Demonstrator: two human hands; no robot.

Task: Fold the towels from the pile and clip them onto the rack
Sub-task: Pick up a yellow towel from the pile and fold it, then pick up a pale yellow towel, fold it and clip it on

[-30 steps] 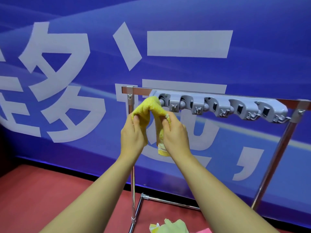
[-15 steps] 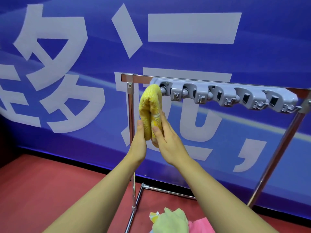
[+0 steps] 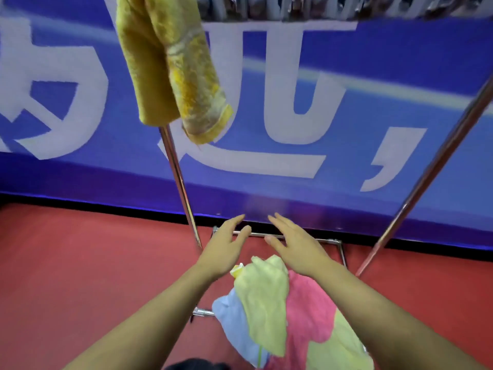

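A folded yellow towel (image 3: 170,65) hangs from the left end of the grey clip rail (image 3: 293,8) at the top edge. Nobody touches it. Below, a pile of towels lies on the red floor: a pale green towel (image 3: 262,297) on top, a pink towel (image 3: 309,313) to its right, a light blue towel (image 3: 230,324) to its left. My left hand (image 3: 226,247) and my right hand (image 3: 293,244) hover just above the pile's far side, fingers straight and spread, holding nothing.
The rack's left chrome post (image 3: 178,182) stands just left of my left hand, and the slanted right post (image 3: 426,169) is at the right. Its base bar (image 3: 330,240) runs along the floor beyond my hands. A blue banner wall (image 3: 373,76) is close behind.
Both hands have let go of the yellow towel, which now hangs clipped on the rack, and have dropped to the pile. The view has tilted downward.
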